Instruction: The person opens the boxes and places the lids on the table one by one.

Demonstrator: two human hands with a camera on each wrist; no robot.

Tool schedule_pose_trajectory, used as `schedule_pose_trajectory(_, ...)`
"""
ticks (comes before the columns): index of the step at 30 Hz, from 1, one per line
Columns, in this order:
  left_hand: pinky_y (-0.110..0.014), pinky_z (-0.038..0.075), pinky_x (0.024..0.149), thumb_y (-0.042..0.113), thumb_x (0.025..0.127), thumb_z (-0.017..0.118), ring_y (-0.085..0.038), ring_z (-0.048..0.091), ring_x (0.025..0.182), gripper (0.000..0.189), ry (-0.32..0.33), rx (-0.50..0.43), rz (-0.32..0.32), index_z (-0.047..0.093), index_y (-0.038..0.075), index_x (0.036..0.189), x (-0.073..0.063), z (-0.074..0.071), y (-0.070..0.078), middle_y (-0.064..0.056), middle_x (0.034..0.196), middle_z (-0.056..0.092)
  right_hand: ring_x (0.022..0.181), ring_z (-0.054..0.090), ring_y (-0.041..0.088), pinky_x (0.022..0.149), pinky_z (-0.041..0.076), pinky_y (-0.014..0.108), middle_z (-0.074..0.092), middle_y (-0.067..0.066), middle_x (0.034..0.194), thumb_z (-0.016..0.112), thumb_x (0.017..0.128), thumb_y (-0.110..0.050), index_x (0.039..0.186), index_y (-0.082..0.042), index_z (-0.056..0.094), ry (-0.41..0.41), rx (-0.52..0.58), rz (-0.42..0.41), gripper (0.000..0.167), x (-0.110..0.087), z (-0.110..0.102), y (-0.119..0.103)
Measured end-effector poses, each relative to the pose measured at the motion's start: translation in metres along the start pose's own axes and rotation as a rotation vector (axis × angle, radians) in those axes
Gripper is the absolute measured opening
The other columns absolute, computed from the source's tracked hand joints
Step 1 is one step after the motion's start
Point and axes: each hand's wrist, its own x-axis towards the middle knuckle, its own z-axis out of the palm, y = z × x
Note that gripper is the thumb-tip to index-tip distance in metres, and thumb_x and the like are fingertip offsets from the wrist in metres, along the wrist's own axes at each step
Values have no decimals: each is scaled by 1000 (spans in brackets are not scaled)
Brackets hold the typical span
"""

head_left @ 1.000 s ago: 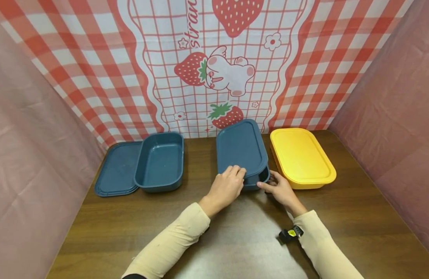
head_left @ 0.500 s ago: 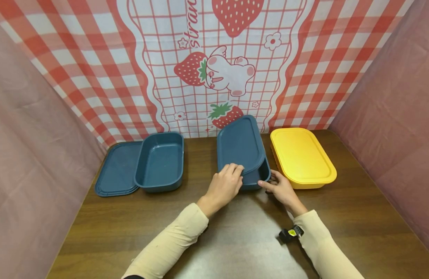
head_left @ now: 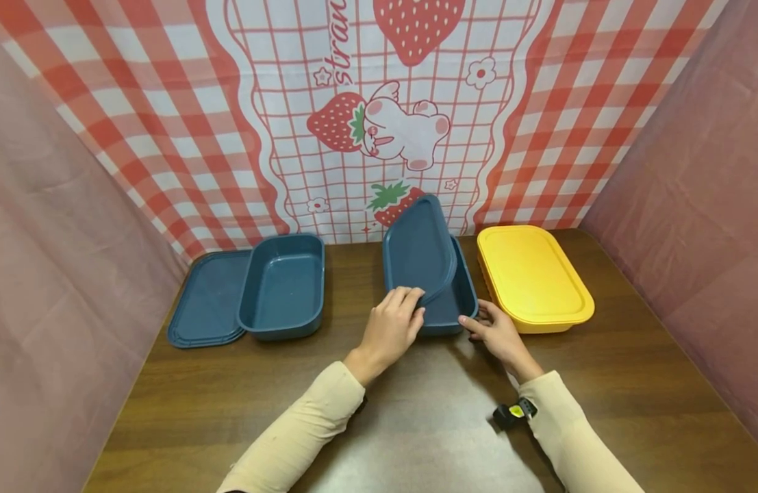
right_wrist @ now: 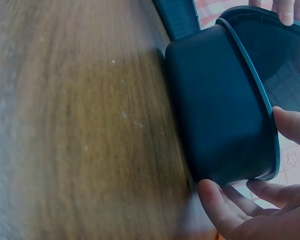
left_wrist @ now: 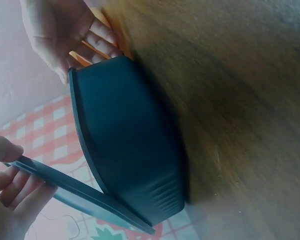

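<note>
My left hand [head_left: 386, 330] pinches the near edge of a blue lid [head_left: 417, 248] between thumb and fingers. The lid slants up over the left part of a blue lunch box [head_left: 460, 287], whose right side shows uncovered. In the left wrist view the lid [left_wrist: 85, 189] stands at an angle to the box [left_wrist: 130, 125], meeting its rim at one end. My right hand [head_left: 500, 339] holds the box's near right corner, thumb at the rim. Its fingers [right_wrist: 235, 200] lie along the box's side in the right wrist view.
To the left an uncovered blue box [head_left: 286, 291] stands partly over a flat blue lid [head_left: 209, 301]. A yellow lidded box [head_left: 535, 274] is just right of my right hand. A checked strawberry curtain [head_left: 379, 123] hangs behind the wooden table [head_left: 428, 424].
The lid has tipped up further and leftward in my left hand, baring more of the box's right side. My right hand stays at the corner.
</note>
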Motion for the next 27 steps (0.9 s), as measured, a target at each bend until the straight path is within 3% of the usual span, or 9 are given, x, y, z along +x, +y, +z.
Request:
schedule_pose_trajectory(8, -30, 57, 78, 9, 87, 68, -21, 65, 92, 23, 44, -69, -21, 65, 5, 109, -2, -2, -3, -8, 98, 65, 88, 59, -1, 75, 55, 22, 51, 31, 136, 66, 93, -21, 146, 6, 34, 2, 29, 4, 67, 0, 1, 2)
schedule_pose_trajectory(14, -31, 57, 82, 6, 86, 69, -22, 65, 92, 25, 78, -128, -45, 64, 1, 110, -3, -3, -6, -10, 98, 64, 84, 59, -4, 73, 55, 20, 53, 31, 132, 66, 93, -19, 144, 5, 36, 13, 44, 1, 64, 1, 2, 3)
schedule_pose_trajectory(27, -31, 58, 77, 5, 86, 67, -22, 67, 87, 22, 121, -224, -133, 64, 1, 107, -9, -4, -5, -12, 97, 64, 86, 58, -4, 74, 55, 21, 51, 30, 132, 64, 94, -20, 145, 6, 34, 34, 40, 1, 65, -4, 0, 3)
